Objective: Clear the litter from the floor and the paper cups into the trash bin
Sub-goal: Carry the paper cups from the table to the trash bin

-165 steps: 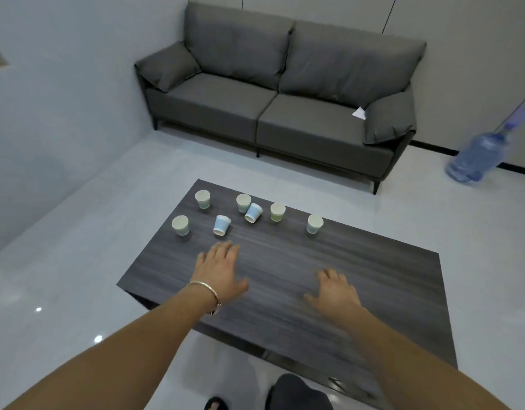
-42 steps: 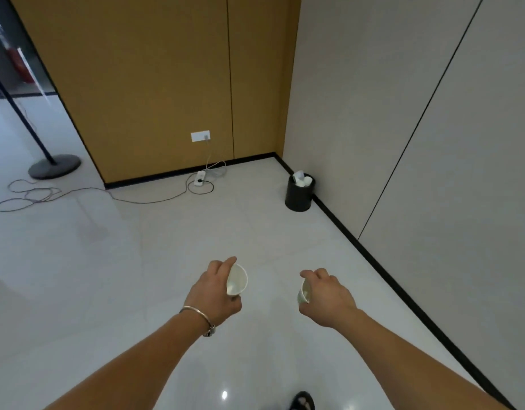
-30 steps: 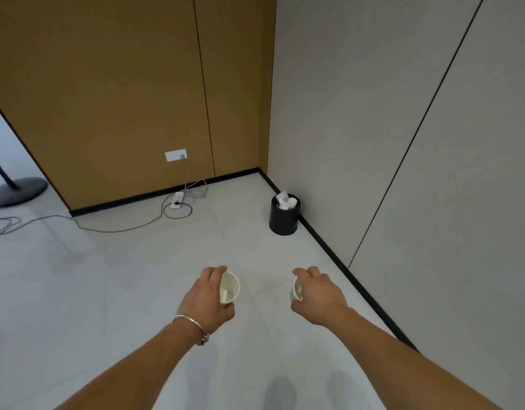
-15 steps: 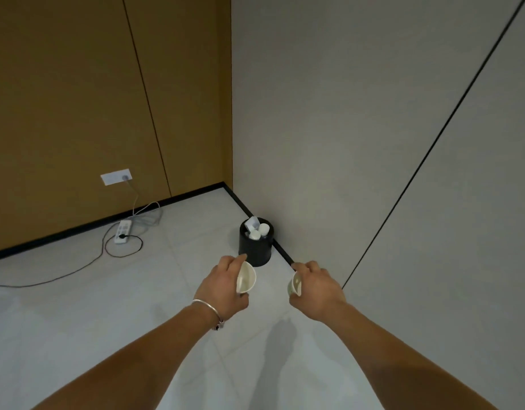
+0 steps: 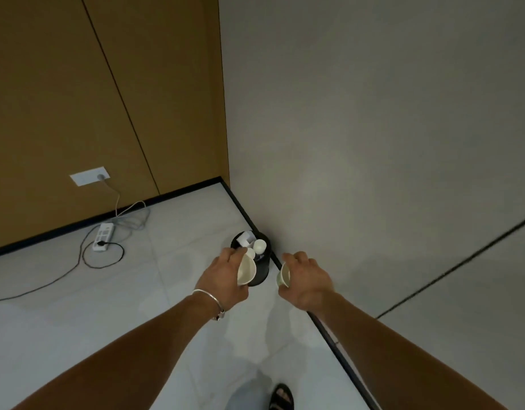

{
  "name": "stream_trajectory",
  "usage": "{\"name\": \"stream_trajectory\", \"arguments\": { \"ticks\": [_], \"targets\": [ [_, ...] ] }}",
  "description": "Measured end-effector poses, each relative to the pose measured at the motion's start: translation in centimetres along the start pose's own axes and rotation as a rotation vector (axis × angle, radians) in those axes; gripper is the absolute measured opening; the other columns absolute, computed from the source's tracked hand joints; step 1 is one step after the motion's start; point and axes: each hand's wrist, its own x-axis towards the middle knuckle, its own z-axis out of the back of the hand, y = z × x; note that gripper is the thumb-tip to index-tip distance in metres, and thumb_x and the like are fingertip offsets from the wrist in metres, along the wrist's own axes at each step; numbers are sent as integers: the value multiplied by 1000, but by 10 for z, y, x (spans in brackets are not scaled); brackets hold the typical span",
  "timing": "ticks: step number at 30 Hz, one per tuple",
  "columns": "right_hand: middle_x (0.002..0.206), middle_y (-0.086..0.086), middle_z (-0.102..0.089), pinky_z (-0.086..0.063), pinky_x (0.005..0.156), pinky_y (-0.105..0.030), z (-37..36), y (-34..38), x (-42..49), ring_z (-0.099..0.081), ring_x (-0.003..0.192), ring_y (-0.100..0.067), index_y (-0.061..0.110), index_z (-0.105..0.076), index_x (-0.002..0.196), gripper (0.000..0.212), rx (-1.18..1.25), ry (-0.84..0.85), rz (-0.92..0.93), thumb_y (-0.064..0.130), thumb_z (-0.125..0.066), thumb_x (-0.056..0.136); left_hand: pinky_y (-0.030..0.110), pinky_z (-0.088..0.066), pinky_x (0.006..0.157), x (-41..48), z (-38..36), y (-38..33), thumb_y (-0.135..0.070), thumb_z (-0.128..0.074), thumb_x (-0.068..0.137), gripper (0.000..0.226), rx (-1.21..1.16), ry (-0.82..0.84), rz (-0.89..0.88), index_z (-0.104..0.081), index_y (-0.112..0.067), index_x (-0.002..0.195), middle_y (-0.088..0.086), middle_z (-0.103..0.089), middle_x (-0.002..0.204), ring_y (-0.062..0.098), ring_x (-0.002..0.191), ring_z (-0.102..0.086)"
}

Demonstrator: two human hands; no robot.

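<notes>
Cups come first: the left hand [image 5: 223, 276] has its fingers curled round one cream paper cup [image 5: 246, 270], which lies on its side with its mouth turned inward. The right hand [image 5: 308, 279] holds a second cup [image 5: 284, 275] the same way. Half a second ago the trash bin [image 5: 262, 272] stood clear ahead of both hands. Now the left cup overlaps the bin's near side in view and the right cup hangs just beside it, toward the grey wall. I judge the walk over and the drop next, with each cup needing to come above the opening before the fingers let go. Inside the bin, white cups [image 5: 259, 245] and crumpled paper [image 5: 245, 238] already reach the rim, so a careless drop could bounce out. Well apart from the bin, by the wooden wall, lies a power strip [image 5: 103, 236] with its cable.
</notes>
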Motion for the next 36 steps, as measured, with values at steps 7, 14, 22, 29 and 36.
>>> {"name": "stream_trajectory", "arguments": {
  "ticks": [7,14,22,29,36],
  "targets": [
    [139,-2,-38,-47,91,-34,10,-33,132,-45,115,-26,27,-30,146,73,-32,111,68,39,-63,82,31,-47,90,107,-22,19,-24,-67,75,77,-81,22,132,-30,-26,142,-1,-38,133,23,110,-50],
    [141,1,-36,-47,93,-30,-40,-46,291,-44,119,-20,27,-27,147,73,4,168,64,43,-63,86,25,-48,93,242,-84,93,-21,-68,77,75,-175,82,217,-30,-24,141,-2,-36,136,19,116,-46],
    [141,-1,-39,-46,89,-23,-184,-95,474,-47,120,-18,26,-29,146,71,-45,207,116,46,-64,87,21,-47,89,378,-244,194,-29,-67,79,74,-182,96,322,-28,-23,142,0,-39,134,15,113,-46],
    [142,-7,-40,-45,86,-30,-320,-145,566,-46,121,-26,22,-32,147,74,-95,246,224,41,-68,86,33,-43,95,439,-402,247,-45,-68,73,82,-258,94,379,-33,-17,142,5,-42,135,24,119,-45],
    [142,-7,-39,-46,82,-27,-378,-163,589,-47,121,-26,22,-31,147,75,-174,303,323,45,-67,86,44,-44,95,446,-469,260,-30,-81,64,79,-138,32,420,-46,-16,133,7,-53,125,30,114,-51]
  ]
}}
